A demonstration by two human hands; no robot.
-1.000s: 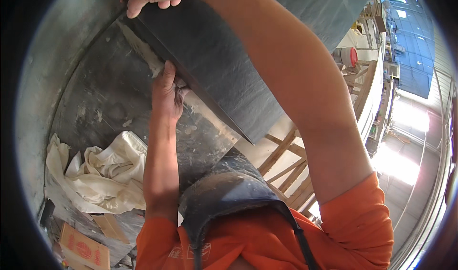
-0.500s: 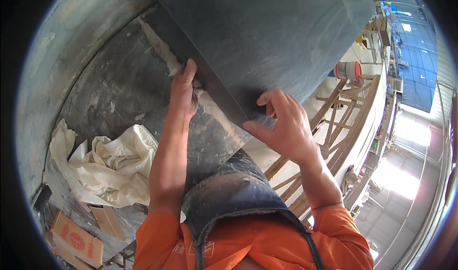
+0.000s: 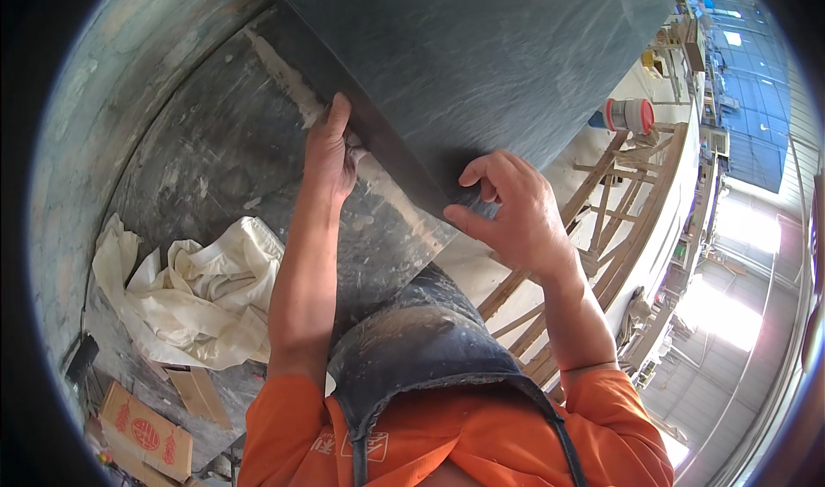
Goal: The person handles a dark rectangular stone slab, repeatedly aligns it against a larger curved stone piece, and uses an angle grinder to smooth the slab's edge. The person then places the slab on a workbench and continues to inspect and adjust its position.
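A large dark grey panel [image 3: 481, 57] with a thick side face fills the upper middle, its near corner pointing toward me. My left hand [image 3: 331, 156] grips its left edge, thumb up along the side face and fingers curled below, partly hidden. Over the near corner, my right hand [image 3: 520, 208] is bent, thumb by the edge and fingers curled above the top face. Whatever lies under those curled fingers, if anything, is hidden. Fine pale scuffs mark the panel's top.
Under the panel lies a dark, dusty work surface [image 3: 206, 160] with a crumpled cream cloth [image 3: 206, 289] on it. A cardboard box piece [image 3: 146, 431] is at lower left. On the right are a wooden frame [image 3: 636, 220] and a red-and-white bucket [image 3: 632, 116]. A curved grey wall [image 3: 103, 117] rises at left.
My right hand has shifted slightly up at the corner, its fingers still curled. My left hand keeps its grip at nearly the same spot. The view has tilted a little.
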